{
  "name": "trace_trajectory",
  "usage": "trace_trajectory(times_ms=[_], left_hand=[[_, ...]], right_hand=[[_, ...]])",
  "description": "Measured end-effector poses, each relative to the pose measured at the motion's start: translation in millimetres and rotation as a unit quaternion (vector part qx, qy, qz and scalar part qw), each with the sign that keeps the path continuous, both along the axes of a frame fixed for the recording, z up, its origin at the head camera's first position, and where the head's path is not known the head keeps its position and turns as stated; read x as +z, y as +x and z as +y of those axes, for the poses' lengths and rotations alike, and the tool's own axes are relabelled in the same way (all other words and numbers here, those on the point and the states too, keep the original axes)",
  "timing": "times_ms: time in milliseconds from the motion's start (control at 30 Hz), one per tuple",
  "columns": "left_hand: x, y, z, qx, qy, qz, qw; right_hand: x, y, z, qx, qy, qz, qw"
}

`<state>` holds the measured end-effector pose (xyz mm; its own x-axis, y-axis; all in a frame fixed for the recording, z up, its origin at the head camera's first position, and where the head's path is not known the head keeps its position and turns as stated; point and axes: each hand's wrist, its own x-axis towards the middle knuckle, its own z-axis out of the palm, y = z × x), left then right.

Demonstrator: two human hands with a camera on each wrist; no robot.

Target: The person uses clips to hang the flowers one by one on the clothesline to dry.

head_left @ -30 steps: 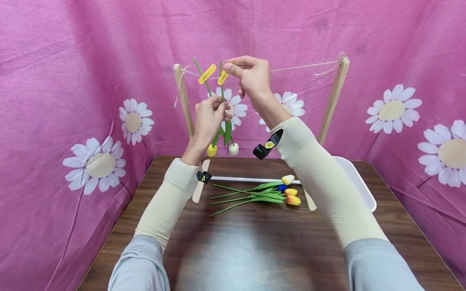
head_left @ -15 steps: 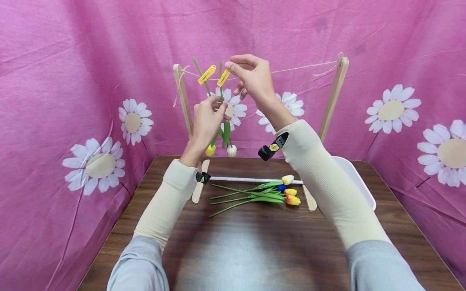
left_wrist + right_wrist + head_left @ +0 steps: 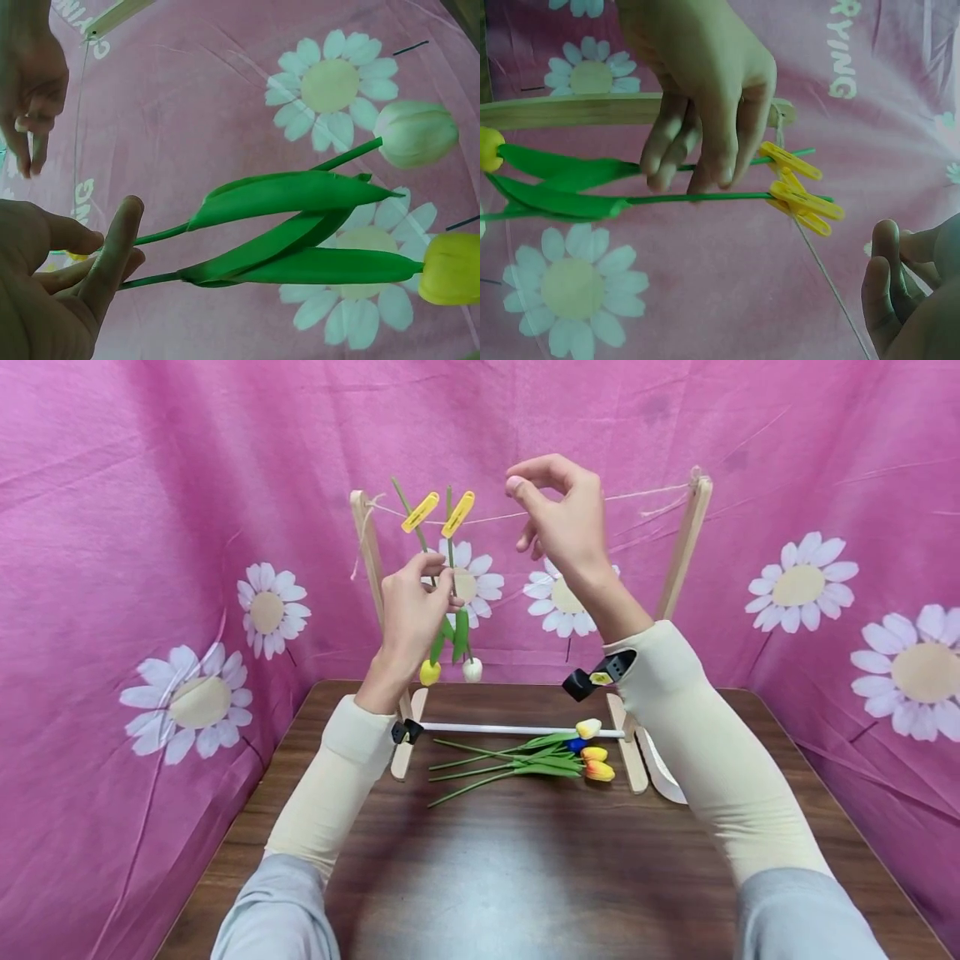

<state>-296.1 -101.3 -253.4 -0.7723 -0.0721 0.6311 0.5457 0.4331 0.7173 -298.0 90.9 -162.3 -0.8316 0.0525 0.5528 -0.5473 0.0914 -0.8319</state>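
Two artificial tulips, a white one and a yellow one, hang heads down from a string. A yellow clothespin clips the white tulip's stem to the string; to its left another yellow clothespin clips the yellow tulip's stem. My left hand is at the stems below the clothespins, thumb and fingers parted and not wrapped around them. In the right wrist view its fingertips lie right by the stems. My right hand is raised to the right of the clothespins, fingers loosely bent, holding nothing.
Wooden posts carry the string, with a white rod between their feet. Several more tulips lie on the brown table, heads to the right. A white tray is partly behind my right arm. Pink cloth surrounds the table.
My right hand has let go of the right clothespin and moved away to the right. My left hand's fingers have loosened from the white tulip's stem and shifted slightly left.
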Motion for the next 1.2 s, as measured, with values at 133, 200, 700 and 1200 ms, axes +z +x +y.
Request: trace_trajectory(times_ms=[133,200,700,1200], left_hand=[[-0.9,5.2,-8.6,0.002,0.006,0.018,0.9998],[-1.9,7.5,-13.5,0.006,0.004,0.024,0.9997],[-45.8,23.3,-56.6,0.071,-0.087,0.043,0.9927],[-113.4,31.8,-89.2,0.011,-0.122,-0.035,0.9919]], right_hand=[[-2.9,6.9,13,0.003,-0.007,0.019,0.9998],[-5.3,10.6,21,-0.003,0.004,0.024,0.9997],[-48.7,32.7,86,-0.064,0.094,0.021,0.9933],[-106.0,32.5,165,-0.118,0.083,-0.041,0.9887]])
